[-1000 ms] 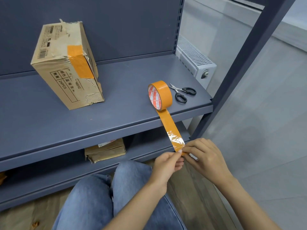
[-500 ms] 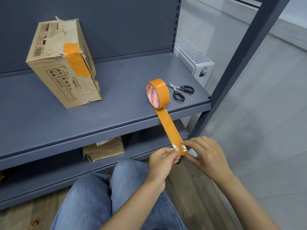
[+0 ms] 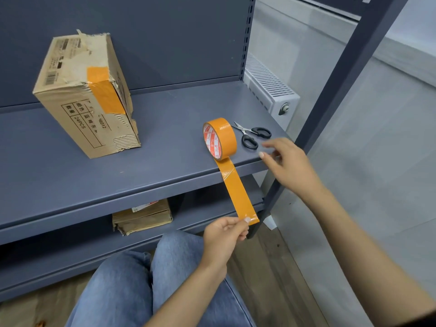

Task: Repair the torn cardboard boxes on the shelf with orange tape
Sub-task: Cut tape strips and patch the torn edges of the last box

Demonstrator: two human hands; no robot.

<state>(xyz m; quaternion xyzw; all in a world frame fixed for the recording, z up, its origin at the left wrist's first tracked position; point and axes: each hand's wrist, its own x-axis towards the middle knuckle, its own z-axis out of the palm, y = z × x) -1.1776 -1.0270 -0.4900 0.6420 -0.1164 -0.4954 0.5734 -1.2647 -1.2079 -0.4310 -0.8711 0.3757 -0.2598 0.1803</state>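
An orange tape roll stands on edge near the front right of the grey shelf. A pulled-out tape strip hangs from it over the shelf edge. My left hand pinches the strip's free end below the shelf. My right hand hovers open with fingers spread, just right of the roll and in front of the black-handled scissors. A torn cardboard box with an orange tape patch stands at the shelf's left.
Another worn cardboard box lies on the lower shelf. A dark upright post rises at the right, with a white radiator behind it. My knees in blue jeans are below.
My right hand let go of the tape end and rose towards the scissors. My left hand still holds the end of the strip.
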